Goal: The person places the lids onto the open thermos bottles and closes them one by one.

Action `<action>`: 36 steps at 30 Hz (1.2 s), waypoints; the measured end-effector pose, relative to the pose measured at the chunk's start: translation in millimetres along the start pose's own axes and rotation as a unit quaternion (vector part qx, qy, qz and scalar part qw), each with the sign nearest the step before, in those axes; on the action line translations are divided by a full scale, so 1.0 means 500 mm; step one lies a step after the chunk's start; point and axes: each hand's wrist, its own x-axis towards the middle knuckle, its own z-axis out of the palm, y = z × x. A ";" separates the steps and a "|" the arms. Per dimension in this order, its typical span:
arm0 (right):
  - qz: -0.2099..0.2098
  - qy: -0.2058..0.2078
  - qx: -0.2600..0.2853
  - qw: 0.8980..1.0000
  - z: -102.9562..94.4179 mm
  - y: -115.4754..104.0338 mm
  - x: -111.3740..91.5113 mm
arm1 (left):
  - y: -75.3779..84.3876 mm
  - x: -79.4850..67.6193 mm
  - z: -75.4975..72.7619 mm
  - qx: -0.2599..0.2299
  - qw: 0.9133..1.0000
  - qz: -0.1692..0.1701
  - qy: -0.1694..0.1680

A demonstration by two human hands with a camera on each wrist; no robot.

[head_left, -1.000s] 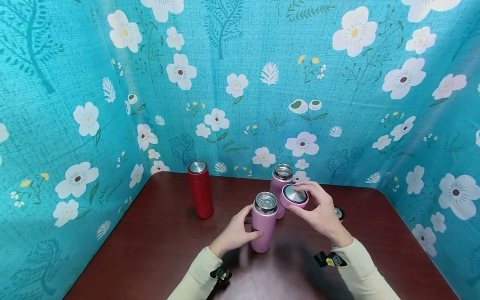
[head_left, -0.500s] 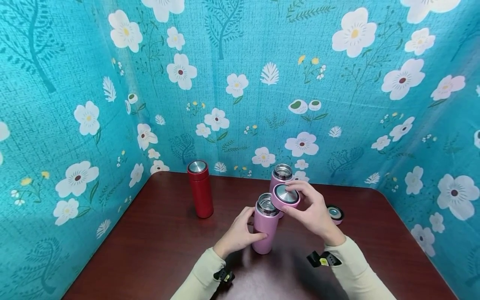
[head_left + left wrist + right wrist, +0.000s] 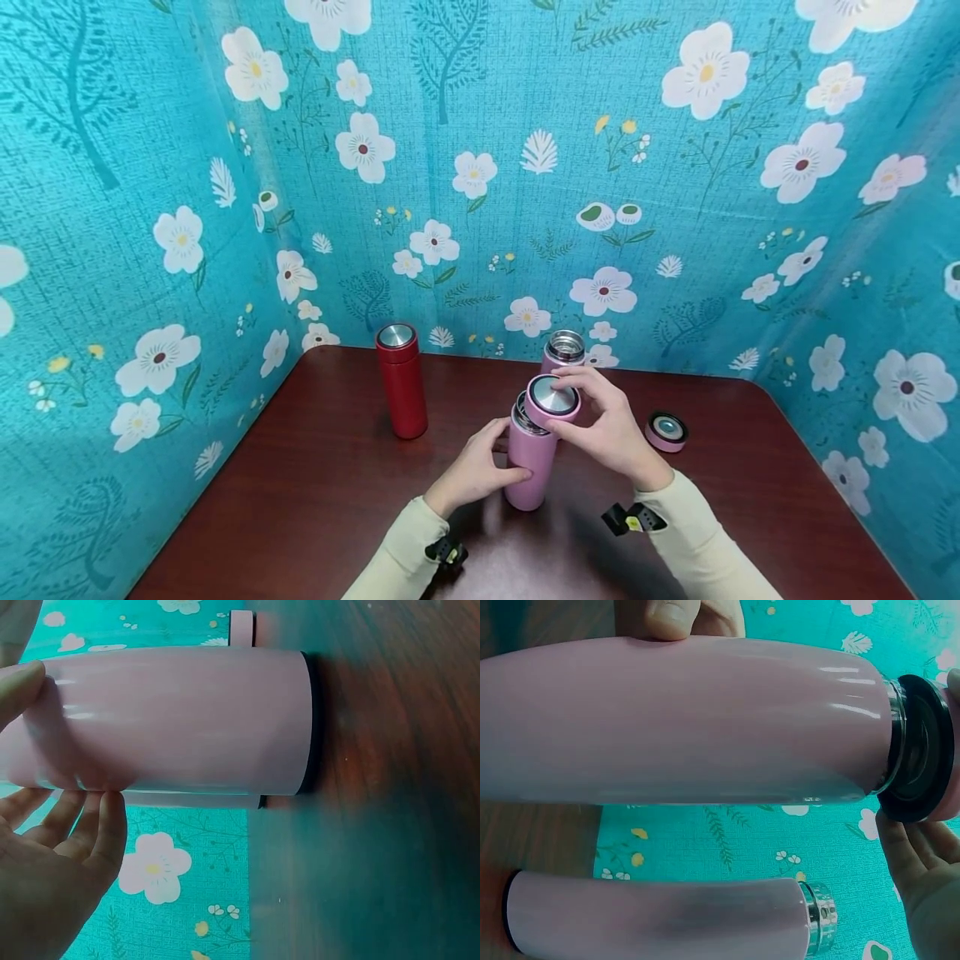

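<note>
A pink thermos bottle (image 3: 531, 471) stands upright on the table, its steel mouth partly covered in the head view. My left hand (image 3: 474, 473) grips its side, thumb in front and fingers round the back. Between thumb and fingers my right hand (image 3: 606, 421) holds a pink lid (image 3: 553, 395) with a steel top, tilted over that mouth. In the right wrist view the lid's dark underside (image 3: 919, 750) sits right at the steel neck (image 3: 891, 739). Behind it stands a second pink thermos bottle (image 3: 564, 353) with its steel mouth uncovered.
A red thermos bottle (image 3: 403, 387) with its lid on stands at the back left of the dark wooden table (image 3: 300, 492). Another pink lid (image 3: 667, 432) lies underside up to the right. Blue flowered cloth (image 3: 480, 208) walls in the back and both sides.
My right hand has moved left with the pink lid, from beside the front bottle to over its mouth. The left hand still grips the bottle. The lid on the table has come into fuller view.
</note>
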 end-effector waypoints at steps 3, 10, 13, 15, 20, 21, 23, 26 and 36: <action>0.002 -0.003 0.005 1.000 0.004 0.001 0.003 | -0.002 0.000 -0.002 0.000 1.000 0.003 -0.001; 0.003 -0.012 0.018 1.000 0.010 0.000 0.010 | -0.013 0.003 0.000 -0.005 1.000 0.006 -0.004; 0.003 -0.016 0.020 1.000 0.012 0.000 0.013 | -0.035 0.007 0.007 -0.005 1.000 0.001 -0.004; 0.002 -0.017 0.021 1.000 0.013 0.001 0.014 | -0.052 0.010 0.012 -0.003 1.000 -0.002 -0.003; 0.013 -0.023 0.017 1.000 0.014 0.004 0.016 | -0.081 0.015 0.019 -0.005 1.000 -0.013 -0.002; 0.016 -0.025 0.015 0.999 0.014 0.005 0.016 | -0.082 0.015 0.019 -0.006 1.000 -0.014 -0.002; 0.019 -0.029 0.012 0.999 0.014 0.006 0.016 | -0.082 0.015 0.019 -0.007 1.000 -0.017 -0.002; 0.018 -0.034 0.011 0.999 0.014 0.008 0.016 | -0.081 0.015 0.018 -0.002 1.000 -0.016 -0.001; 0.024 -0.044 0.032 0.998 0.012 0.023 0.014 | -0.032 0.005 0.001 -0.008 1.000 -0.009 -0.012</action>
